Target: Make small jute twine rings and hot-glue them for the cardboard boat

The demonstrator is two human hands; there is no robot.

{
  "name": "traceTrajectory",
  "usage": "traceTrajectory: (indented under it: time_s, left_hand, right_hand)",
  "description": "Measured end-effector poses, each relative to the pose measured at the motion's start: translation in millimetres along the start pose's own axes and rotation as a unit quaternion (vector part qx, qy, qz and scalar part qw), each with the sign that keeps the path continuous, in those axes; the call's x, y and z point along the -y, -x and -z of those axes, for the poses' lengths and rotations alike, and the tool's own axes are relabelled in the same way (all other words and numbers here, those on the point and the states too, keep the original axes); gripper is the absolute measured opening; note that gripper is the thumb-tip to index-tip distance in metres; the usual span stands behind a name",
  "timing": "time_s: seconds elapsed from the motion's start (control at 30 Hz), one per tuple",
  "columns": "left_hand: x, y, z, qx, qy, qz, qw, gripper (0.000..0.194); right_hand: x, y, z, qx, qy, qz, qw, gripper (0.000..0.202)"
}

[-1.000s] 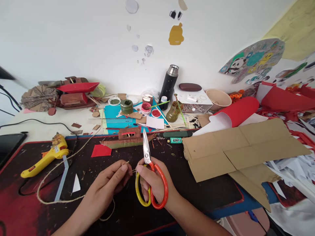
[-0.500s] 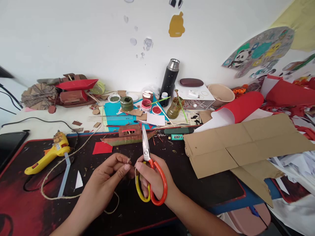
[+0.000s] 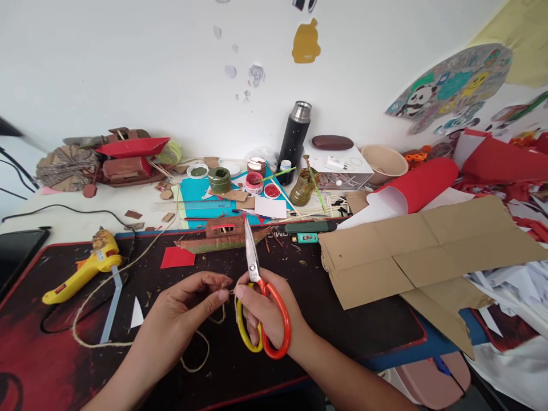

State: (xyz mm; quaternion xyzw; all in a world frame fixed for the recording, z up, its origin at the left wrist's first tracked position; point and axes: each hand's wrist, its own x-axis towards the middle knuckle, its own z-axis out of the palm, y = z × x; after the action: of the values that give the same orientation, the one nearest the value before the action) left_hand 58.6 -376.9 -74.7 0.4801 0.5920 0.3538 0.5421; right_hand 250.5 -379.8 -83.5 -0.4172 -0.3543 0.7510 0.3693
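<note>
My left hand [image 3: 184, 305] pinches a strand of twine [image 3: 208, 343] between thumb and fingertips. Close beside it, my right hand [image 3: 274, 311] holds scissors [image 3: 252, 257] with one orange and one yellow handle, blades closed and pointing up and away. The twine runs between the fingertips of both hands, and my right thumb presses on it against the yellow handle. A slack loop hangs under my left hand; more twine curves off to the left. Beyond the hands lies a small brown and green model boat [image 3: 222, 242], next to a red corrugated piece [image 3: 177, 257].
A yellow glue gun [image 3: 83, 277] lies at left with its cord. Paint jars [image 3: 220, 180], a black flask [image 3: 293, 140] and a ruler [image 3: 192, 205] stand or lie behind. Cardboard [image 3: 377, 257] and a red paper roll [image 3: 428, 182] cover the right. Another model boat [image 3: 128, 171] sits back left.
My left fingers have shifted slightly and the twine now shows between the two hands. A second small loop of twine appears below my left fingertips. The scissors tilt slightly further left.
</note>
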Motion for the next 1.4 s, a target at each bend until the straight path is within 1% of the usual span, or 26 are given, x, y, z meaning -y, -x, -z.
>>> traceTrajectory:
  time_s: [0.1,0.27,0.43,0.53,0.7,0.83,0.9,0.97,1.1,1.17,1.4]
  left_hand:
    - [2,-1,-0.1,0.006,0.01,-0.006,1.0,0.037]
    - [2,-3,2.1,0.011,-0.004,-0.034,0.999,0.033]
    - [-4,-4,0.4,0.02,0.036,0.021,0.999,0.038]
    - [-7,-4,-1.4,0.024,0.06,0.017,0.998,0.037]
    - [2,-4,0.5,0.045,0.074,0.012,0.996,0.035]
    - [10,-4,0.4,0.035,0.072,0.008,0.997,0.032]
    - [9,-4,-2.2,0.028,0.095,0.009,0.995,0.034]
    - [7,-5,-5.9,0.034,0.138,0.016,0.99,0.038]
    - [4,-5,-12.4,0.07,0.243,0.051,0.966,0.042]
    - [5,-5,-14.2,0.083,0.276,0.056,0.956,0.041]
    - [7,-8,-19.1,0.102,0.286,0.024,0.952,0.042]
  right_hand:
    - [1,0,0,0.011,0.008,-0.001,1.0,0.054]
    - [2,-1,1,0.012,0.016,0.005,1.0,0.055]
    - [0,-1,3,0.016,0.032,0.007,0.999,0.053]
    - [-3,-2,3,0.017,0.038,0.004,0.999,0.051]
    - [-3,-2,3,0.018,0.03,0.0,0.999,0.051]
    - [1,0,4,0.019,0.029,-0.009,0.999,0.054]
    - [1,0,5,0.023,0.024,-0.013,0.999,0.055]
    - [0,-1,6,0.035,0.01,-0.017,0.999,0.057]
    - [-1,-2,8,0.067,-0.032,-0.025,0.997,0.06]
    - [0,-1,9,0.081,-0.054,-0.028,0.995,0.058]
    - [2,-1,10,0.11,-0.107,-0.034,0.988,0.056]
